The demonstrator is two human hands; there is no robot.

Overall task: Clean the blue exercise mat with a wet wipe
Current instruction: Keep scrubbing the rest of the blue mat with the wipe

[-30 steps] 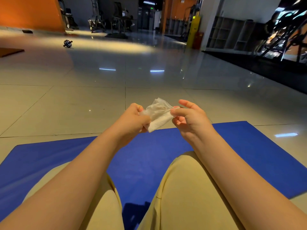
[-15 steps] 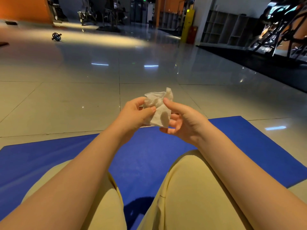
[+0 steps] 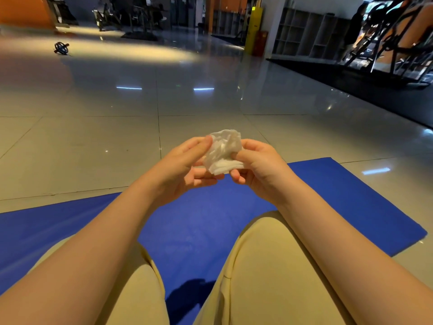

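Both hands hold the wipe (image 3: 223, 153) in the air above the mat's (image 3: 210, 219) far edge, clear of its surface. The left hand (image 3: 185, 170) grasps it with the thumb laid on the upper left corner and the fingers curled beneath. The right hand (image 3: 260, 170) pinches the right edge between thumb and bent fingers. The wipe is a crumpled, partly folded wad, so the step in hand looks like opening it out before any wiping.

To do it well, pull the two edges gently apart until the sheet lies flat, then fold it once into a pad that fills the palm. A bunched lump would touch the mat only at a few points. One hand is enough to carry it down.

The mat's far edge runs across just under the hands, and its right corner lies beyond the right knee. Its left end runs out of view. The legs (image 3: 269, 266) cover the near middle of the mat, so they must probably shift for full coverage. The blue strip between the knees and the far edge is open for strokes. Past the mat the floor (image 3: 93, 141) is bare tile. A wheel (image 3: 61, 48) sits well beyond the mat to the far left, and shelves (image 3: 302, 36) stand well beyond it to the right.
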